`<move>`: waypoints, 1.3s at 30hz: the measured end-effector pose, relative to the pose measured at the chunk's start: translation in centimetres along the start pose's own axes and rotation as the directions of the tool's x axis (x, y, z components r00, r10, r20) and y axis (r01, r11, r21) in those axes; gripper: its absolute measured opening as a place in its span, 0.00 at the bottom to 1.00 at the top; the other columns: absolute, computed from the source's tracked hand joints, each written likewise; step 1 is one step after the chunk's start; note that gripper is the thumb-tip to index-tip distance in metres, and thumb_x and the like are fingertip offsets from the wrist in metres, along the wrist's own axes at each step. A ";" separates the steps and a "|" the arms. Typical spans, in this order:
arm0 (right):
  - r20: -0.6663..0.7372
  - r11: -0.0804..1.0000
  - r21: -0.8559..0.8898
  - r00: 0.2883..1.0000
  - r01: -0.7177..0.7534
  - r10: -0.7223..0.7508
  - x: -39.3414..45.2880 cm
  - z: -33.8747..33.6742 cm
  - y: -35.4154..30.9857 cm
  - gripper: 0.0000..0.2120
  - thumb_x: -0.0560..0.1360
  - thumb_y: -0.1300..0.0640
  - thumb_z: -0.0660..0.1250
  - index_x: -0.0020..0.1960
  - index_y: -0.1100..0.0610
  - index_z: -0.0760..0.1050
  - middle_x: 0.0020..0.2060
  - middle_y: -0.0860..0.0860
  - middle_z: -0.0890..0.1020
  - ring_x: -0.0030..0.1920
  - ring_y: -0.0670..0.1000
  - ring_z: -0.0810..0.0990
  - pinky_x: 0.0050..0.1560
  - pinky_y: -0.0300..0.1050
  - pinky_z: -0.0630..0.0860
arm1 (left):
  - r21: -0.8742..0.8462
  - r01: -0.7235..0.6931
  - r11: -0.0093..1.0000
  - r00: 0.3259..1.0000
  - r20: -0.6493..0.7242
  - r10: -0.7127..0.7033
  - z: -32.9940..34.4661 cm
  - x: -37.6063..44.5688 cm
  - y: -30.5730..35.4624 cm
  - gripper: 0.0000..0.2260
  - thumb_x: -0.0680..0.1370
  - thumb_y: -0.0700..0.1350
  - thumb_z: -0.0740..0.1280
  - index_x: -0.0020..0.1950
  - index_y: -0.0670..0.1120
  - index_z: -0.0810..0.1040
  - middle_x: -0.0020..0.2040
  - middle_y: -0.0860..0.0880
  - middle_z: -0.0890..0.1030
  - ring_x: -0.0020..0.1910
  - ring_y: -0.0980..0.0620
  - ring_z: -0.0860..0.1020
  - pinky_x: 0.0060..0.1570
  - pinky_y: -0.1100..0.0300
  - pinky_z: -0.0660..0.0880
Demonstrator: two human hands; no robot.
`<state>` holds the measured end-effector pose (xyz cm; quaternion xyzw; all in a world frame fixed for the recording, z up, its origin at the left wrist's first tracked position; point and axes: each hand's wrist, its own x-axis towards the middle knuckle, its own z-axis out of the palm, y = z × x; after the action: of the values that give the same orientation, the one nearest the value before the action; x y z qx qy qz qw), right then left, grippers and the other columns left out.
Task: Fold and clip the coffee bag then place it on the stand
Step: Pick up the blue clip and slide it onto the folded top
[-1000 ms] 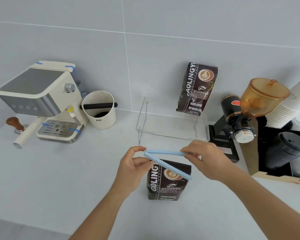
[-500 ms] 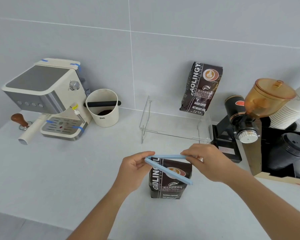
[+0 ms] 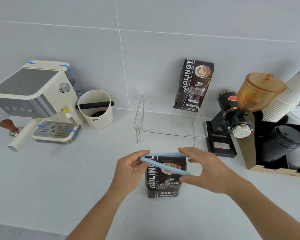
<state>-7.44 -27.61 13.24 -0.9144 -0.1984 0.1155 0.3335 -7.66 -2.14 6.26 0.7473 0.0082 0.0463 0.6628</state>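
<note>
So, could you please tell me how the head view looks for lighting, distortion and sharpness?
Head view: soft, even light with faint shadows; wide-angle bending tilts the paper cup stack at the right edge; print on the near coffee bag stays readable; the clear acrylic stand is low-contrast.

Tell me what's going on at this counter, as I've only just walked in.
A person is sealing a dark coffee bag that stands upright on the grey counter. The left hand pinches the hinged end of a light blue clip, which is open in a V over the bag's top. The right hand holds the other end, thumb below the lower bar. The clip is not yet closed. Behind, the clear stand carries another coffee bag leaning on the wall.
</note>
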 end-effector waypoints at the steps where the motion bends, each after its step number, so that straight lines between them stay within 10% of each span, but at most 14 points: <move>1: -0.030 1.000 0.004 1.000 -0.005 0.005 0.0 0.0 0.1 0.36 0.66 0.44 0.76 0.70 0.41 0.66 0.58 0.28 0.69 0.54 0.38 0.76 0.50 0.23 0.71 | 0.007 -0.005 1.000 1.000 0.007 0.005 0.0 0.0 0.1 0.25 0.72 0.28 0.71 0.47 0.62 0.84 0.46 0.61 0.87 0.47 0.58 0.85 0.49 0.70 0.78; 10: -0.161 0.995 0.088 0.986 0.051 -0.037 0.3 0.1 0.7 0.23 0.69 0.56 0.76 0.63 0.52 0.77 0.50 0.37 0.78 0.50 0.37 0.79 0.51 0.22 0.72 | 0.234 -0.120 0.965 0.983 0.164 0.083 -0.7 -0.1 2.0 0.19 0.70 0.37 0.76 0.53 0.58 0.82 0.50 0.57 0.84 0.47 0.61 0.83 0.48 0.72 0.77; 18: -0.188 0.997 0.083 0.982 -0.003 0.018 0.4 0.2 0.9 0.22 0.69 0.56 0.77 0.61 0.49 0.79 0.50 0.42 0.82 0.48 0.45 0.83 0.55 0.39 0.80 | 0.608 -0.404 0.683 0.867 0.493 0.074 -0.4 2.4 5.5 0.15 0.77 0.53 0.66 0.63 0.52 0.78 0.54 0.55 0.83 0.53 0.54 0.79 0.53 0.54 0.76; 29: -0.245 0.989 0.142 0.967 -0.034 0.069 0.2 0.3 0.6 0.17 0.68 0.60 0.77 0.56 0.51 0.82 0.42 0.31 0.78 0.42 0.27 0.78 0.45 0.19 0.71 | 0.607 -0.446 0.657 0.850 0.517 0.099 0.1 2.5 5.6 0.11 0.78 0.50 0.65 0.60 0.52 0.78 0.53 0.54 0.84 0.50 0.53 0.79 0.51 0.55 0.76; 39: -0.265 0.988 0.157 0.963 -0.003 0.045 0.4 0.4 0.7 0.13 0.67 0.62 0.77 0.51 0.55 0.83 0.38 0.32 0.79 0.41 0.29 0.79 0.42 0.20 0.71 | 0.639 -0.491 0.593 0.838 0.533 0.119 0.8 2.2 5.0 0.14 0.79 0.52 0.63 0.64 0.52 0.75 0.55 0.56 0.80 0.50 0.55 0.77 0.48 0.63 0.72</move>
<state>-7.04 -27.73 12.46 -0.8952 -0.1308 0.0101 0.4258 -5.67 -3.36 11.20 0.9327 -0.2538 -0.0136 0.2557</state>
